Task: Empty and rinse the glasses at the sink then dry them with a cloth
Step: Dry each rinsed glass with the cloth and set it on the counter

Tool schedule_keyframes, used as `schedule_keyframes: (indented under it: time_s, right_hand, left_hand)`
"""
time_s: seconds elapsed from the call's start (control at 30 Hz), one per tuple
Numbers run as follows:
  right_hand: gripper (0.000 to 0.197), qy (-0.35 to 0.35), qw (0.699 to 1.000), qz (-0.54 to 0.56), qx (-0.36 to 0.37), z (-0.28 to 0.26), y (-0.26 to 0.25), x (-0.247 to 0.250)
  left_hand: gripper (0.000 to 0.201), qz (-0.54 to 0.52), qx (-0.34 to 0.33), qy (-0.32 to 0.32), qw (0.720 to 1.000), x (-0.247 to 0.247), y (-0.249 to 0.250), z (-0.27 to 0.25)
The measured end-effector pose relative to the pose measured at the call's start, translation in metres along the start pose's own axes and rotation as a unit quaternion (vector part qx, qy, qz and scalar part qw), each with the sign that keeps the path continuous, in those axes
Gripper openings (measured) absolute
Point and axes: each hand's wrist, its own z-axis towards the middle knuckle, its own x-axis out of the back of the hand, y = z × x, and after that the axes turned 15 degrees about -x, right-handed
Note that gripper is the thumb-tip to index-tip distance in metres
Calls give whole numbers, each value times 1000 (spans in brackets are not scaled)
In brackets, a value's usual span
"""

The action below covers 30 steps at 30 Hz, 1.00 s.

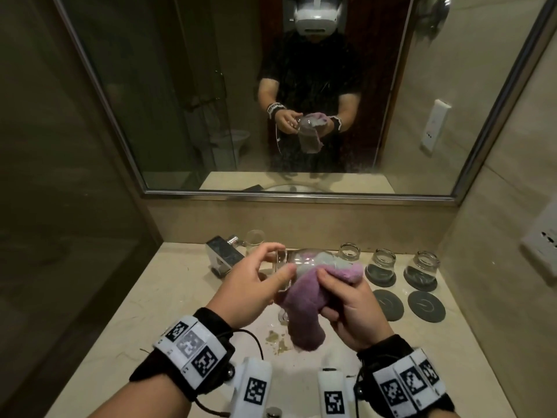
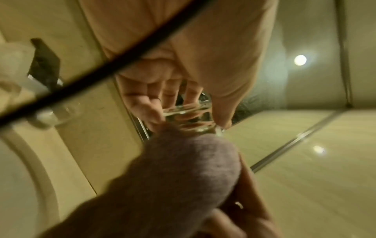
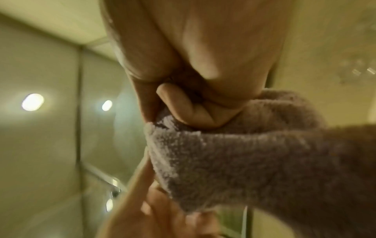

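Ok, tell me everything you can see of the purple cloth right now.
The purple cloth is a fluffy, terry-looking towel, lilac, crumpled. One end is stuffed into the clear glass, which lies roughly sideways above the counter; the other end hangs down loose. The right hand grips it at the glass's mouth, and the left hand holds the glass by its base.

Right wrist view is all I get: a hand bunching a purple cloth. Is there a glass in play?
Observer: Yes. The head view shows the cloth pushed into a clear glass held sideways above the counter.
Operator: Who holds the glass?
Observer: The left hand grips its base end; the right hand grips the cloth.
Operator: Any others out?
Observer: Yes, a second glass stands on a dark coaster at the back right; a bare coaster lies in front.
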Motion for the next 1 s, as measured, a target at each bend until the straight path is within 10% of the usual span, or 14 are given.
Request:
schedule_keyframes:
  time_s: [0.13, 0.3, 0.47, 0.63, 0.83, 1.0]
  right_hand:
    - [21, 40, 994, 87, -45, 0, -7, -1]
    - [22, 84, 966, -232, 82, -17, -17, 1]
    - [26, 29, 925, -373, 60, -29, -29, 7]
    - [38, 41, 851, -475, 223, -24, -32, 11]
    - [48, 56, 885, -423, 188, -15, -19, 7]
    - [40, 40, 978, -199, 58, -6, -3, -1]
  left_hand:
    - [44, 41, -49, 14, 998, -2, -8, -10]
    - [46, -93, 47, 102, 989, 3, -9, -11]
    - [44, -230, 91, 121, 961, 6, -8, -9]
    - [43, -313, 113, 113, 936, 5, -9, -9]
    - [38, -283, 79, 68, 954, -5, -7, -13]
    - [47, -125, -28, 30, 991, -9, -4, -16]
